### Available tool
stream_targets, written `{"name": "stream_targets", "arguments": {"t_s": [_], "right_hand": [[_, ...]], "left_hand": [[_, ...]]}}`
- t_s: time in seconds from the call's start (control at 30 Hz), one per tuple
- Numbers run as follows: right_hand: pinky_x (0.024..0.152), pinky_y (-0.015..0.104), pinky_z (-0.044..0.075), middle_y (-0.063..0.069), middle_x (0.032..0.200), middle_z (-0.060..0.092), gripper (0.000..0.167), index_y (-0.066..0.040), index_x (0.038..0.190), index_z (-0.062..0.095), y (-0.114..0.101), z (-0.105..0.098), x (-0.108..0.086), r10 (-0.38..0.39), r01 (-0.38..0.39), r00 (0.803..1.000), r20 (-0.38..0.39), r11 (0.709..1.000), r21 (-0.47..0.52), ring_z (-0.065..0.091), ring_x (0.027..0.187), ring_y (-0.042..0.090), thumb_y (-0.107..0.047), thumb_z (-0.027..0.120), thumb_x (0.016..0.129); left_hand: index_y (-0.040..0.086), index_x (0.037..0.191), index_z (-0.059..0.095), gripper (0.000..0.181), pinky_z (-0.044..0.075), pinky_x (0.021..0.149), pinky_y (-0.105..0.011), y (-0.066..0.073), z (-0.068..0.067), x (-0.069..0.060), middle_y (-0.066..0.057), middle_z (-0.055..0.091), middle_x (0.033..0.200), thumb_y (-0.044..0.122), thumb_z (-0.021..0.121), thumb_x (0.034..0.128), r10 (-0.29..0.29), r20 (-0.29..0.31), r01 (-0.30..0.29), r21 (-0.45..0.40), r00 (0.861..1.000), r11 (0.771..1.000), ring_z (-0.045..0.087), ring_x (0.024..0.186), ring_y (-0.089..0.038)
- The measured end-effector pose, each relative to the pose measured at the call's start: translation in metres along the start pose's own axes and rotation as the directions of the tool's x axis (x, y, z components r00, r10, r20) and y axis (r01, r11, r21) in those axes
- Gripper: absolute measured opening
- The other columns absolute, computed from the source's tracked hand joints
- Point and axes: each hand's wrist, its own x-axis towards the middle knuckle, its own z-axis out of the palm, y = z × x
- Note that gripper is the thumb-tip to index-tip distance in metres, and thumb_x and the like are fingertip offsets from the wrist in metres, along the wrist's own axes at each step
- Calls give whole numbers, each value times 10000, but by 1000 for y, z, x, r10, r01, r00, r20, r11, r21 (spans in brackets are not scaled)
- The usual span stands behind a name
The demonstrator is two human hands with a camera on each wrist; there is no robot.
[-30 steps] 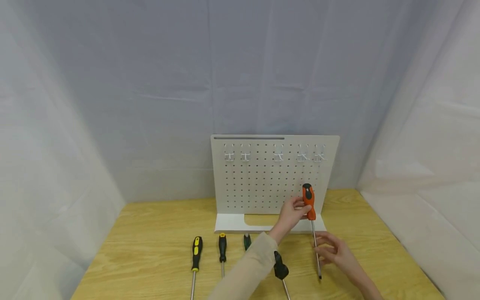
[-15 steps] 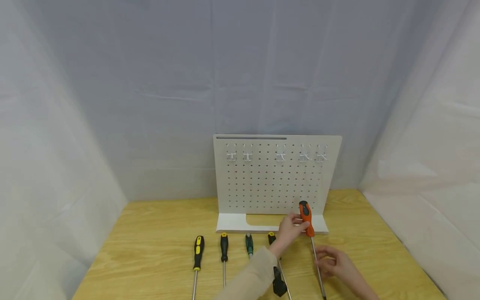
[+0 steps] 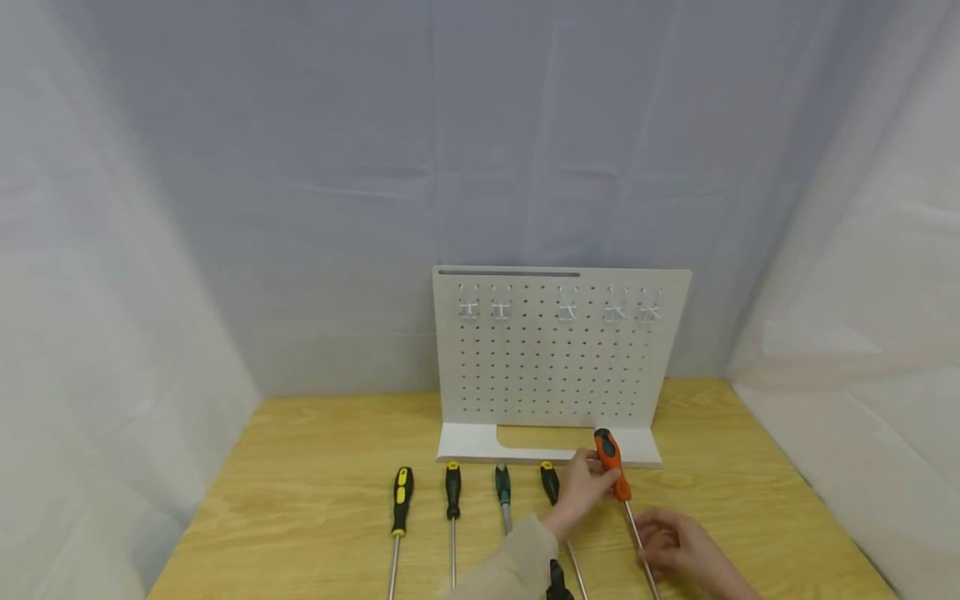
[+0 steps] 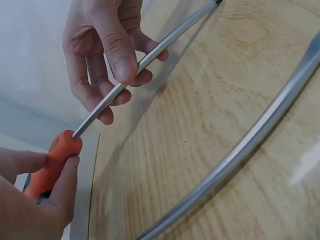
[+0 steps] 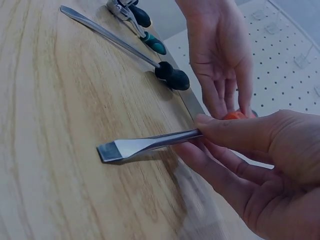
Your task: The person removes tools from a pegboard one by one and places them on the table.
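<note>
An orange and black flathead screwdriver [image 3: 609, 460] is tilted above the table in front of the pegboard, its handle toward the board. My left hand [image 3: 585, 493] pinches the orange handle between thumb and fingers, as the left wrist view also shows. Lower down, my right hand [image 3: 681, 548] holds the metal shaft [image 4: 105, 104], thumb on one side and fingers on the other. The flat tip [image 5: 117, 151] sticks out past the right fingers, low over the wood. The white pegboard [image 3: 562, 375] stands behind, with several clear hooks [image 3: 567, 305] along its upper part.
More screwdrivers lie in a row on the wooden table [image 3: 322, 475]: a yellow and black one [image 3: 402, 498], a black one with a yellow end [image 3: 453, 492], a green one [image 3: 502, 483], and another black one [image 3: 550, 482] beside my left wrist. White sheets hang behind and at both sides.
Both hands have come down and nearer with the orange screwdriver, away from the pegboard. Its handle now leans further left. The head view has shifted slightly.
</note>
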Motion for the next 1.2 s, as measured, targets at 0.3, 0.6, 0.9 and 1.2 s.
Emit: {"name": "stream_targets", "arguments": {"t_s": [0.3,0.6,0.9,1.2], "right_hand": [[612,264,599,127,916,670,269,117,1120,592,0,5,-7,46,-44,998,53,999,-28,654,750,124,8,707,903],[578,227,563,76,852,666,235,78,1060,620,-4,7,-13,21,-13,998,65,993,-118,624,706,75,1,741,873],[583,217,551,79,870,660,223,51,1052,640,-5,7,-15,59,-50,996,67,989,-138,624,715,86,-20,755,874],[619,254,582,84,911,650,331,116,1133,588,-7,7,-16,109,-103,992,57,989,-105,665,749,165,4,756,871]], "left_hand": [[-18,1045,634,207,597,612,-241,-10,2,-8,-54,682,825,2,754,877,-41,-23,44,152,999,987,671,727,-128],[-1,993,621,195,567,580,-199,-5,-1,-18,-11,617,761,55,771,880,-64,-15,66,233,998,970,662,656,-108],[2,995,621,173,592,559,-209,-8,0,-20,-35,637,760,28,751,883,-102,-1,100,204,995,974,699,625,-146],[0,980,584,251,544,498,-196,-6,5,-22,-46,597,753,24,788,837,-49,-44,61,351,998,934,599,581,-101]]}}
